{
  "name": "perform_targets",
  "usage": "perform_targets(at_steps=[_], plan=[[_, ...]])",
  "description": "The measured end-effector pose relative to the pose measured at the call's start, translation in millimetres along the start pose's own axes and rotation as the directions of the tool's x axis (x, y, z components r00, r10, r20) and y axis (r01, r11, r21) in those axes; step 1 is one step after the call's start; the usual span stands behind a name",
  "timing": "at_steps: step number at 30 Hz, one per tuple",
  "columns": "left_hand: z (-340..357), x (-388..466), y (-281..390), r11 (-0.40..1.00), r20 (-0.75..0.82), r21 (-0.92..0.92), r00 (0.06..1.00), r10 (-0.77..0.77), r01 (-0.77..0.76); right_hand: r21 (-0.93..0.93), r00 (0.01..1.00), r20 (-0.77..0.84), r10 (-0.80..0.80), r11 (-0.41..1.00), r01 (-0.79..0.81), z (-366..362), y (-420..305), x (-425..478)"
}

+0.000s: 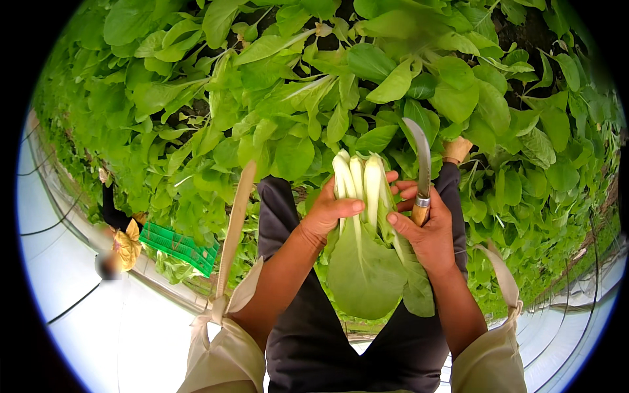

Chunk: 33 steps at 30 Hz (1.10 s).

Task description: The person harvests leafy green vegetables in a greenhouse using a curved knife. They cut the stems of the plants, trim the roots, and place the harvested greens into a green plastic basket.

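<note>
Several cut leafy green plants with pale stalks are bunched between my hands, stalk ends up and broad leaves hanging over my lap. My left hand grips the bunch from the left, its thumb across the stalks. In my right hand is a curved sickle, held by its wooden handle with the blade pointing up. The thumb of that hand also touches the right edge of the bunch; its other fingers are partly hidden behind the handle and leaves.
Dense leafy greens grow in front and on both sides of my legs. At the left, another person is beside a green plastic crate. A beige strap hangs by my left arm.
</note>
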<state>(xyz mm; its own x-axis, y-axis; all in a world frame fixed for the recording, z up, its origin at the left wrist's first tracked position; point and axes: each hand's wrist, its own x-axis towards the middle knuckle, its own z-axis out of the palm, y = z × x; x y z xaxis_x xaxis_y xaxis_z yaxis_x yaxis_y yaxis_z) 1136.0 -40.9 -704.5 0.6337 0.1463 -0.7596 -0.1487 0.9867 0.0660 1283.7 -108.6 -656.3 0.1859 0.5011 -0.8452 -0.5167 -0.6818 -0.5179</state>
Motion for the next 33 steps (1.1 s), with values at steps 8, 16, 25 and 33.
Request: perform_targets(at_steps=[8, 16, 25, 33], plan=[[-8, -34, -10, 0.965, -0.045, -0.241, 0.992, -0.116, 0.102, -0.245, 0.98, 0.034, -0.194, 0.949, 0.197, 28, 22, -11], [-67, -56, -2, 0.972, -0.14, 0.083, 0.968, -0.208, 0.22, -0.627, 0.846, 0.394, -0.36, 0.567, 0.534, 55, 15, 3], [-114, -81, 51, 0.99, 0.136, -0.109, 0.988, -0.069, 0.084, -0.181, 0.951, 0.266, -0.159, 0.96, 0.211, 94, 15, 105], [-149, -102, 117, 0.998, 0.135, -0.019, 0.989, -0.062, 0.065, 0.052, 0.981, 0.191, -0.017, 0.999, 0.007, 132, 64, 237]])
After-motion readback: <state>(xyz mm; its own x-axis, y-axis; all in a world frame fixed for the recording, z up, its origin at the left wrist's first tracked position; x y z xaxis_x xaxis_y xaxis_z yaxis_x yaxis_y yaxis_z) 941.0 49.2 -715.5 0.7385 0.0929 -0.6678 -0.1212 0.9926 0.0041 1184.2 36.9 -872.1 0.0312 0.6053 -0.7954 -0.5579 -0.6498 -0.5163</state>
